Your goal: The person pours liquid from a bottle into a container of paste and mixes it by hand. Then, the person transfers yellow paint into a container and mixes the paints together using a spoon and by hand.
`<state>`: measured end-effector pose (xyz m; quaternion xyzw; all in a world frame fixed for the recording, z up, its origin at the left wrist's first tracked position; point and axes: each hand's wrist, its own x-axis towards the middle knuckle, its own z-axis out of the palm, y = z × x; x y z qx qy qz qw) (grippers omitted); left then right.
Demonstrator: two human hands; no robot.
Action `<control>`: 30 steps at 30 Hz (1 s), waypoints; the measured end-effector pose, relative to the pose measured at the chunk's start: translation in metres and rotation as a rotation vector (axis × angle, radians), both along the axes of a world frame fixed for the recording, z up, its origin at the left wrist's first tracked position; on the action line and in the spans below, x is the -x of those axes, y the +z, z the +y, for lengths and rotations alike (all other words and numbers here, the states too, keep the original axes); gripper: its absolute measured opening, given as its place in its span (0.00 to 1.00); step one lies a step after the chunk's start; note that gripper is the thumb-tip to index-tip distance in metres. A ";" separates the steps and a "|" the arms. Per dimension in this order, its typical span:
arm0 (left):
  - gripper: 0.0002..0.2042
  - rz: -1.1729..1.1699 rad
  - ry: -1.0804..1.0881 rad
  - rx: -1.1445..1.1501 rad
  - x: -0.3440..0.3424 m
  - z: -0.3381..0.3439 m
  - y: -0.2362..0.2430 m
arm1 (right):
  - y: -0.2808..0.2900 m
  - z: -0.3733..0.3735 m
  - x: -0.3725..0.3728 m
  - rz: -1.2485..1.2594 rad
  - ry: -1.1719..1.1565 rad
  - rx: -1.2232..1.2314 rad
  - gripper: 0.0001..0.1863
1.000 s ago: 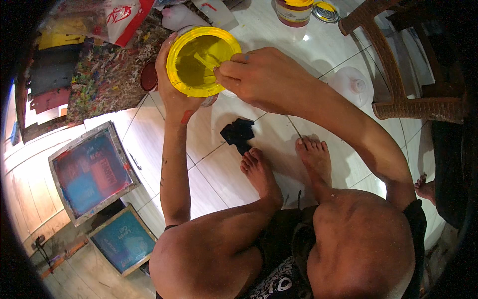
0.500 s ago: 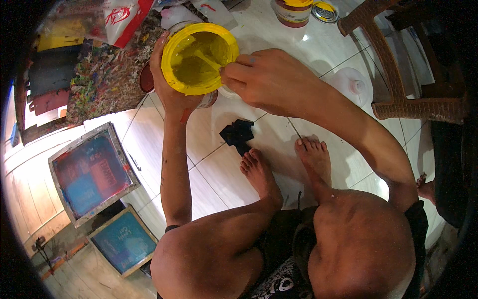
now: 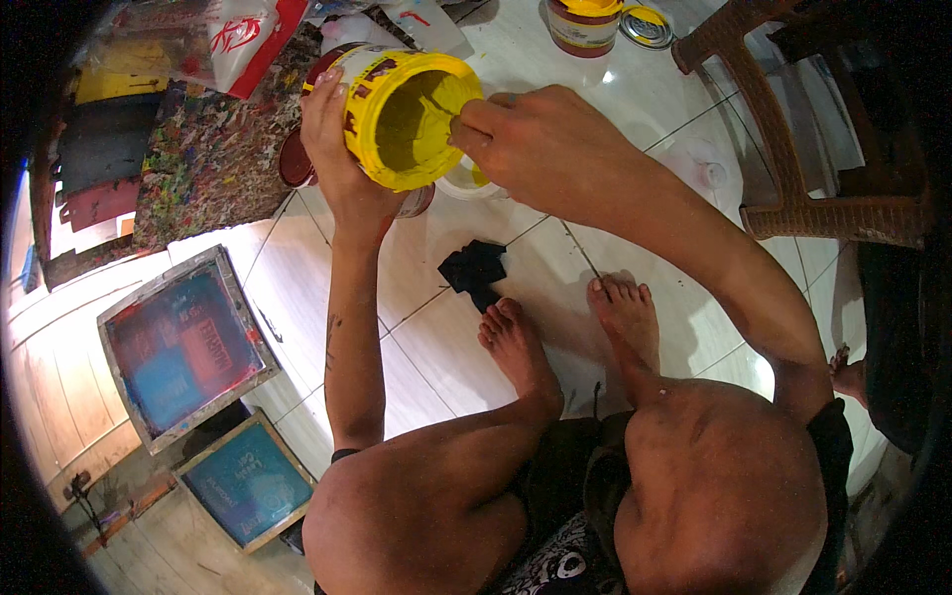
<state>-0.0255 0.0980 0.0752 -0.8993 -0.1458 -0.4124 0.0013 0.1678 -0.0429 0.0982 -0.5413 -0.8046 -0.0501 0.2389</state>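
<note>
My left hand [image 3: 342,164] grips a paint can [image 3: 362,114] from its left side and holds it up, tilted so its mouth leans to the right. Yellow paint coats the inside and the rim. Closed around a yellow-coated stirring stick [image 3: 436,107], my right hand [image 3: 526,139] is at the can's right rim, the stick reaching into the mouth. Beneath the can is a white tub [image 3: 466,183], partly hidden, with some yellow inside. Another can [image 3: 416,201] behind my left wrist shows only in part.
A paint-crusted board [image 3: 213,178] lies at left, with two framed printing screens [image 3: 183,347] nearer me. A black cloth [image 3: 474,268] lies before my feet. Far right are another yellow-rimmed can [image 3: 583,30], a lid [image 3: 647,28], a translucent bottle [image 3: 699,174] and a brown chair [image 3: 783,119].
The can has tipped to the right, so its labelled side now shows and the white tub beneath is more visible. My right hand has moved slightly up and right with the stick.
</note>
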 end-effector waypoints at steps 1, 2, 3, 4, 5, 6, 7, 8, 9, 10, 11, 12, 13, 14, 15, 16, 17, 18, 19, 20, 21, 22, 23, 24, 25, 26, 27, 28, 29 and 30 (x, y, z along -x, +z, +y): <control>0.49 -0.001 0.002 -0.023 0.000 -0.001 -0.002 | -0.001 -0.001 0.001 0.000 -0.001 -0.001 0.05; 0.49 -0.003 0.003 -0.047 0.000 -0.001 -0.005 | -0.002 -0.003 0.002 0.027 -0.004 0.048 0.09; 0.49 -0.002 0.003 -0.048 0.000 0.001 -0.007 | -0.004 -0.003 0.003 0.054 -0.007 0.096 0.16; 0.49 -0.019 -0.007 -0.077 -0.002 0.003 -0.008 | -0.006 -0.005 0.003 0.052 -0.011 0.096 0.16; 0.49 -0.037 -0.017 -0.107 -0.004 0.004 -0.009 | -0.008 -0.006 0.003 0.092 0.009 0.119 0.12; 0.49 -0.040 -0.021 -0.106 -0.004 0.005 -0.010 | -0.010 -0.008 0.003 0.132 0.028 0.142 0.09; 0.49 -0.019 -0.027 -0.106 -0.004 0.004 -0.008 | -0.014 -0.009 0.002 0.134 0.029 0.142 0.09; 0.49 0.001 -0.033 -0.105 -0.004 0.003 -0.007 | -0.018 -0.010 0.002 0.186 0.026 0.147 0.10; 0.49 0.003 -0.033 -0.106 -0.005 0.002 -0.007 | -0.020 -0.012 0.000 0.238 0.023 0.151 0.11; 0.49 0.003 -0.043 -0.119 -0.005 0.001 -0.009 | -0.020 -0.016 -0.003 0.237 0.023 0.152 0.11; 0.49 0.003 -0.054 -0.133 -0.005 0.001 -0.010 | -0.016 -0.022 -0.006 0.237 0.020 0.144 0.12; 0.49 0.003 -0.053 -0.132 -0.003 0.002 -0.012 | -0.012 -0.028 -0.010 0.237 0.018 0.136 0.13; 0.48 0.029 -0.056 -0.131 0.001 0.004 -0.014 | -0.008 -0.036 -0.014 0.239 0.020 0.136 0.13; 0.47 0.053 -0.059 -0.129 0.003 0.005 -0.014 | -0.003 -0.045 -0.019 0.205 0.018 0.090 0.14; 0.47 0.054 -0.055 -0.130 0.006 0.007 -0.013 | -0.001 -0.050 -0.022 0.172 0.018 0.044 0.15; 0.46 0.045 -0.076 -0.121 0.006 0.006 -0.011 | -0.001 -0.052 -0.027 0.171 0.017 0.047 0.15; 0.45 0.037 -0.096 -0.112 0.005 0.006 -0.009 | -0.001 -0.053 -0.031 0.142 0.017 -0.037 0.16; 0.45 0.035 -0.095 -0.110 0.004 0.005 -0.007 | -0.002 -0.052 -0.034 0.112 0.017 -0.122 0.16; 0.44 0.037 -0.120 -0.130 0.001 0.004 -0.003 | -0.006 -0.048 -0.035 0.107 0.014 -0.121 0.16; 0.42 0.038 -0.145 -0.150 -0.003 0.004 0.000 | -0.013 -0.041 -0.032 0.088 0.012 -0.180 0.18; 0.42 0.033 -0.148 -0.151 -0.006 0.005 0.002 | -0.017 -0.038 -0.031 0.067 0.011 -0.239 0.20; 0.40 0.051 -0.152 -0.184 -0.003 0.007 0.003 | -0.020 -0.038 -0.028 0.074 0.015 -0.240 0.20; 0.37 0.068 -0.156 -0.216 -0.001 0.009 0.005 | -0.022 -0.042 -0.025 0.147 0.025 -0.189 0.20; 0.37 0.075 -0.153 -0.215 0.001 0.009 0.006 | -0.023 -0.046 -0.022 0.220 0.036 -0.136 0.19; 0.36 0.069 -0.146 -0.214 0.000 0.008 0.008 | -0.023 -0.052 -0.023 0.217 0.037 -0.137 0.19; 0.35 0.062 -0.140 -0.212 0.000 0.007 0.009 | -0.022 -0.061 -0.026 0.225 0.070 -0.105 0.20; 0.35 0.060 -0.138 -0.212 -0.001 0.006 0.009 | -0.022 -0.067 -0.029 0.234 0.104 -0.072 0.20; 0.34 0.050 -0.149 -0.196 -0.002 0.004 0.008 | -0.018 -0.072 -0.034 0.234 0.105 -0.070 0.20; 0.34 0.040 -0.160 -0.180 -0.002 0.003 0.007 | -0.011 -0.076 -0.039 0.159 0.065 -0.084 0.18; 0.34 0.040 -0.158 -0.178 -0.001 0.003 0.005 | -0.008 -0.078 -0.041 0.085 0.026 -0.098 0.16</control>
